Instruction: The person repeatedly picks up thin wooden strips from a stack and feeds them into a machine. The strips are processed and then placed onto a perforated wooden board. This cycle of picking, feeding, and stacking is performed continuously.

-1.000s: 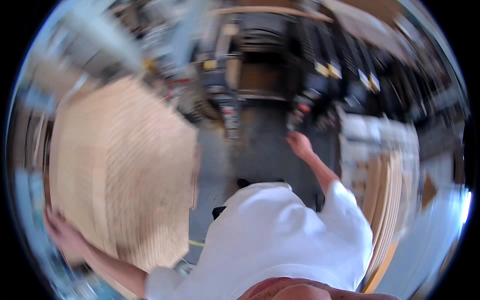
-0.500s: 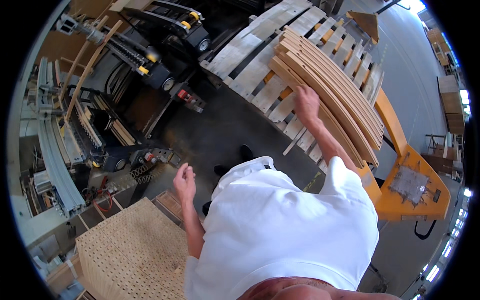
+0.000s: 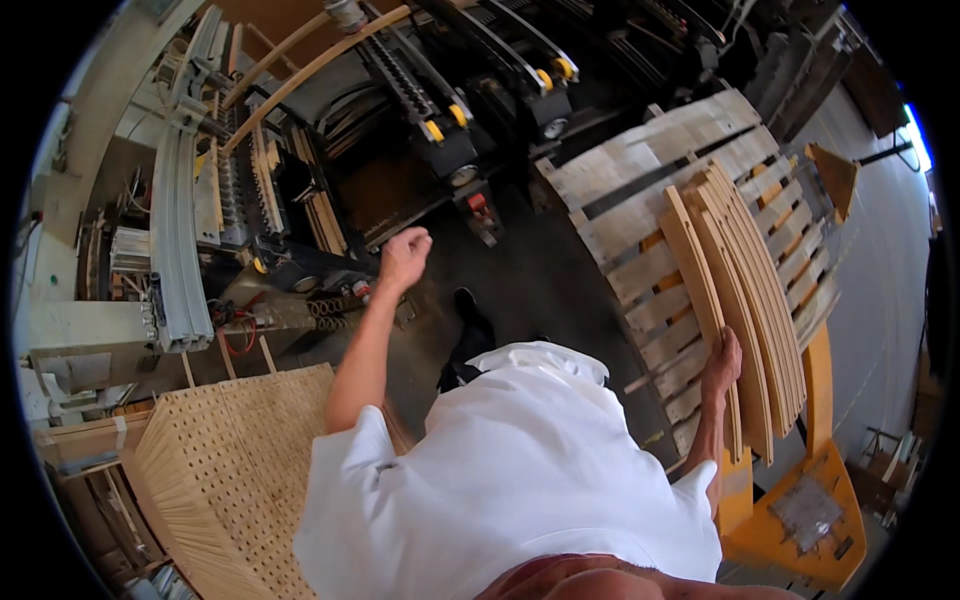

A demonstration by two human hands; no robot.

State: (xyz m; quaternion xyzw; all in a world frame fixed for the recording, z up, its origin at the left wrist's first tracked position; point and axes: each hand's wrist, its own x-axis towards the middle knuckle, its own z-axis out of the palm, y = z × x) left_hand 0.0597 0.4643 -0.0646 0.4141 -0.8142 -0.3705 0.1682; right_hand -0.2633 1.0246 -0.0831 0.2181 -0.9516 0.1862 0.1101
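A stack of curved wooden slats lies on the wooden pallet at the right. My right hand is closed around the lower part of the leftmost curved slat, which sits a little apart from the others at its upper end. Part of the grip is hidden behind my own fingers. Out in front on the left, my left hand is raised with its fingers curled in. Nothing shows in it, and it hangs between my body and the machine.
A machine with chains and yellow rollers spans the far left, with long curved wooden pieces across it. By my left side stands a large stack of wood with many square holes. An orange pallet truck stands at the pallet's near right.
My view has turned, and the pallet sits farther right. My right hand has moved down along the slats to grip the outermost one. My left hand has risen and reached forward.
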